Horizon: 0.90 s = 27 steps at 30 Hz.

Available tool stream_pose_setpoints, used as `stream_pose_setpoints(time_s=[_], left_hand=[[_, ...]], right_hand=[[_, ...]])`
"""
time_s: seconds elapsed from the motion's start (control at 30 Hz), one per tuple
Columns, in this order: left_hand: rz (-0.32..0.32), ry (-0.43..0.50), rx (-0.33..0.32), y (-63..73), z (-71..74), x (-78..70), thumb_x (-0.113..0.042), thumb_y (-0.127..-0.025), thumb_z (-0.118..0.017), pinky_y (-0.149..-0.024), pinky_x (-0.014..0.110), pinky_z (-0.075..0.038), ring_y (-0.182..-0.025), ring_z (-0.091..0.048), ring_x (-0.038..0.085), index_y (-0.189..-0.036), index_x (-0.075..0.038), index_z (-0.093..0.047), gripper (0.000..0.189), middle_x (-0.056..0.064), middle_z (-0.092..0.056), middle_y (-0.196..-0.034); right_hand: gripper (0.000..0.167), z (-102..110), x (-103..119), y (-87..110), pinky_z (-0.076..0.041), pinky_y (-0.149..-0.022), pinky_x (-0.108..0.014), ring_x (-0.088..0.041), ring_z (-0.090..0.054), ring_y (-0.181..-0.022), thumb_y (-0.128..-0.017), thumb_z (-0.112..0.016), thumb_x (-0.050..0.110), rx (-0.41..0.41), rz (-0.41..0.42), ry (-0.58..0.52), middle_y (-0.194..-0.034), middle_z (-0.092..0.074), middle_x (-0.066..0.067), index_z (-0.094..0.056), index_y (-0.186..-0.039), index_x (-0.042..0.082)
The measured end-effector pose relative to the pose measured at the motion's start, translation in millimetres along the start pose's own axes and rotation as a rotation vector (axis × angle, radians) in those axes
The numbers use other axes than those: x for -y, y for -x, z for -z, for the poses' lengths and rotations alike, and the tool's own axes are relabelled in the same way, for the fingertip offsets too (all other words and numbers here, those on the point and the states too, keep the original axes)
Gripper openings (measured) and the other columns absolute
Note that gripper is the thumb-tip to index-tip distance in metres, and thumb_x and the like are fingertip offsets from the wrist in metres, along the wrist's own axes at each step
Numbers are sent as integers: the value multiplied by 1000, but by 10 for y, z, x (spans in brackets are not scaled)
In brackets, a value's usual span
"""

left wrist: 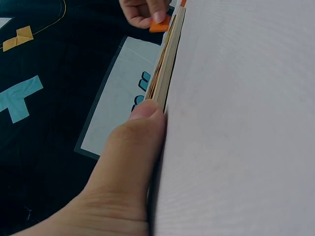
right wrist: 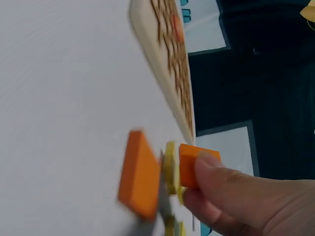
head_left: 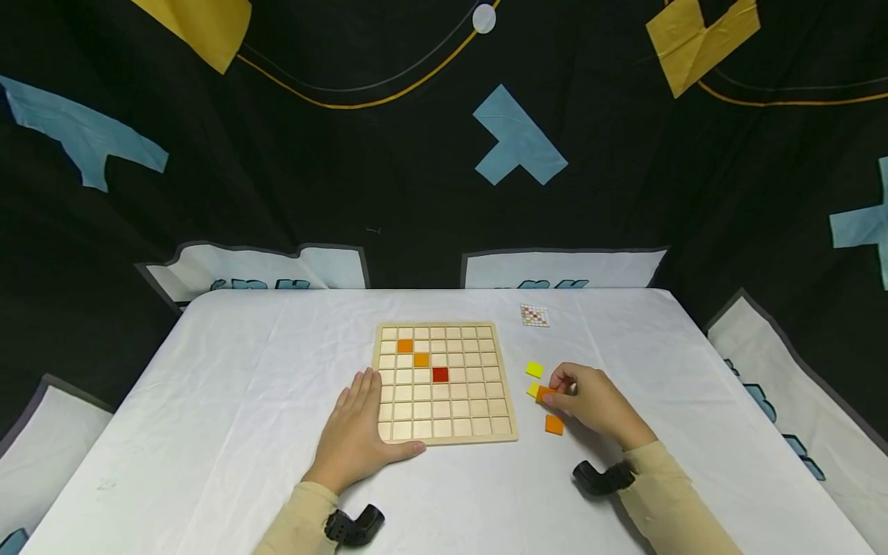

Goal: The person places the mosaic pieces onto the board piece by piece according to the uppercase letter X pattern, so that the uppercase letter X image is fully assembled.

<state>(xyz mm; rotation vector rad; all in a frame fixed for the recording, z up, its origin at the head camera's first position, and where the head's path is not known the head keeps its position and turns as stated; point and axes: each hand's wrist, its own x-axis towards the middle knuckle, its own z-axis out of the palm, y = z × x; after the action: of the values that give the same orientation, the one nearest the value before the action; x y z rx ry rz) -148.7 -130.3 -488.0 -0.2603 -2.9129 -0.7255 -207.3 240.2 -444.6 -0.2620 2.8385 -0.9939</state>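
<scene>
A wooden grid board (head_left: 472, 408) lies on the white table, with an orange tile (head_left: 405, 345), a second orange tile (head_left: 421, 359) and a red tile (head_left: 440, 374) in a diagonal of its squares. My left hand (head_left: 357, 432) rests along the board's left side, fingers straight, thumb (left wrist: 142, 132) against its front edge. To the right of the board, my right hand (head_left: 590, 397) pinches an orange tile (right wrist: 189, 164) between thumb and fingers. Close by it are a yellow tile (head_left: 534, 369), another yellow tile (head_left: 533, 390) partly covered by the held tile, and a loose orange tile (head_left: 554, 424).
A small card (head_left: 535, 315) printed with a coloured grid lies beyond the yellow tiles, near the table's far edge. Black cloth (head_left: 388, 200) with blue and yellow patches hangs behind the table (head_left: 208, 401).
</scene>
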Motion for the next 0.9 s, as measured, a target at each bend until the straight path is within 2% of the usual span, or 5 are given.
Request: stream_pose_setpoints(time_s=[0.2,0.4,0.63,0.9], left_hand=[[4,-6,22,-4,7,4,-86,-61,-68,-125,53,-18,-153,-18,38,-153,9,-22,140,24,-20,-163],[9,-7,25,-2,6,-7,-85,-60,-69,-125,52,-18,-153,-18,37,-154,9,-21,141,23,-20,-163],[10,-17,21,-3,8,-10,-87,-60,-67,-125,52,-18,-153,-19,37,-154,9,-21,141,23,-20,-163],[6,-17,8,-10,-8,-6,-86,-60,-68,-125,52,-18,-153,-19,37,-154,9,-22,141,24,-22,-163]], right_hand=[[18,-111,210,-107,-41,-48,-23,-13,-48,-57,-86,-79,24,-27,57,-43,-83,-62,2,-62,-90,17],[17,-364,485,-221,-42,-48,-22,-10,-48,-55,-85,-79,27,-10,105,-74,-80,-63,6,-63,-88,21],[18,-638,736,-316,-42,-60,-22,-9,-52,-66,-84,-80,26,-2,160,-90,-76,-61,10,-62,-86,23],[15,-777,805,-373,-46,-71,-25,-9,-54,-76,-87,-77,30,7,197,3,-80,-59,10,-64,-89,23]])
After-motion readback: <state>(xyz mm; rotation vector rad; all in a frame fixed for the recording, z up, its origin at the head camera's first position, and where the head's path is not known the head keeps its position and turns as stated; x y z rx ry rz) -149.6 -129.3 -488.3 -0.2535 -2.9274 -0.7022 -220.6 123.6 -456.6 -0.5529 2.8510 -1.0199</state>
